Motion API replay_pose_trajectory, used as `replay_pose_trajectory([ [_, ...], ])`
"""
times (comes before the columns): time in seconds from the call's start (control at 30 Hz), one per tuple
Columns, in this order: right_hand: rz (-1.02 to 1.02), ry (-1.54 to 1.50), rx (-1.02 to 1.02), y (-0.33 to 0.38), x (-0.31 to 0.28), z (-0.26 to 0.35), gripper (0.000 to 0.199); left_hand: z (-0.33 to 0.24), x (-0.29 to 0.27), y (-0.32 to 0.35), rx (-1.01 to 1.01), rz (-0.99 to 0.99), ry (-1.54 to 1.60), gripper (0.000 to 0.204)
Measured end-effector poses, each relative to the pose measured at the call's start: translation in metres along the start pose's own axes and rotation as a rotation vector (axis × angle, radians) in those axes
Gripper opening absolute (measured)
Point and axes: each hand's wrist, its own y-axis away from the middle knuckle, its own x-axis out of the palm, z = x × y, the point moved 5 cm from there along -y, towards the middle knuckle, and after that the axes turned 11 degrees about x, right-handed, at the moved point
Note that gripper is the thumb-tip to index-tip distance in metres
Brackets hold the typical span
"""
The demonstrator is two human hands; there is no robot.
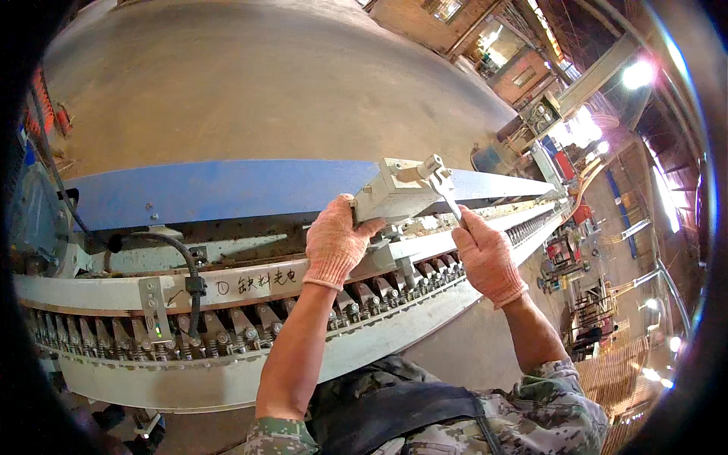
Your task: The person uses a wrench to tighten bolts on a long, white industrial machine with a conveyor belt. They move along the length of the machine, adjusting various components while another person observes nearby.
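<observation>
Left hand (335,241): in a pink knitted work glove, coarse ribbed cuff, fingers curled and gripping the near end of a pale grey metal block (394,193), a boxy rectangular housing with flat faces and small bolt holes, mounted above the machine rail. Right hand (485,258): same knitted glove, fingers clenched around the lower shaft of a slim steel wrench (446,196), whose head sits on a fitting at the top right corner of the block. Machine rail (250,284): long cream-painted metal beam, scuffed and grimy, curving across the view, with handwritten marks on its face. Chain links (227,327): a row of dull grey cast pieces with round bolt heads, running under the rail. Blue panel (205,189): smooth painted strip behind the block, dusty at its lower edge. Black cable (171,244): ribbed flexible hose looping down to a small bracket. Concrete floor (265,83): plain grey, matte, beyond the machine. Sleeves: camouflage fabric, rolled at the elbows.
</observation>
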Motion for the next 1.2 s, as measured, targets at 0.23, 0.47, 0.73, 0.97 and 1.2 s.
replay_pose_trajectory([
  [0.23,-0.105,0.111,0.007,0.004,0.002,0.036,0.039,0.005,-0.013,0.003,0.035,-0.025,-0.018,0.054],
  [0.47,-0.073,0.142,-0.025,0.018,0.022,0.070,0.053,0.009,-0.008,0.001,0.052,-0.036,-0.035,0.059],
  [0.73,-0.135,0.116,0.045,0.032,0.020,0.066,0.056,0.010,-0.011,0.003,0.039,-0.010,-0.018,0.056],
  [0.97,-0.026,0.244,0.126,0.009,0.034,0.075,0.030,0.010,-0.006,-0.001,0.066,-0.033,0.026,0.054],
  [1.2,-0.058,0.585,-0.421,0.000,0.046,0.070,0.020,0.011,-0.026,0.009,0.146,-0.108,0.173,0.048],
])
